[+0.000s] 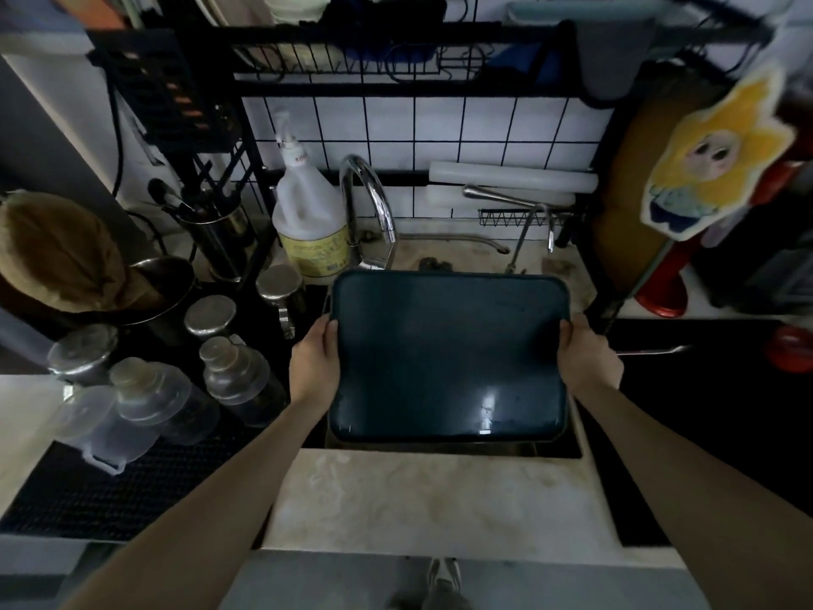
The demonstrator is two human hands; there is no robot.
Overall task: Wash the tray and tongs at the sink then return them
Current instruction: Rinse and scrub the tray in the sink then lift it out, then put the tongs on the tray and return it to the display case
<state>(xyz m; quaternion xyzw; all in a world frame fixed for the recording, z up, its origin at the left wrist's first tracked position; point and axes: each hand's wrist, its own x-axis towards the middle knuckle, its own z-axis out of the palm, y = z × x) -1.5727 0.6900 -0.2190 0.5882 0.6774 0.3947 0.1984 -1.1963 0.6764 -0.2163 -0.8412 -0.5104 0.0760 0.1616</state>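
Tray point(448, 358) empty over sink point(572, 451), left hand point(314, 367) and right hand point(589, 361) each in closed grip on its side edges

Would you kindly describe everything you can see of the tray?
The tray is a dark teal rectangle with rounded corners and a low raised rim, smooth and glossy like plastic, with a bright reflection near its front edge. It is held roughly level over the sink, just below the faucet, with the left hand and right hand gripping its short sides.

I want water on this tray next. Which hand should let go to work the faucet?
Probably the left hand. The faucet rises just beyond the tray's far-left corner, on that hand's side. The right hand grips the opposite edge, farther from it.
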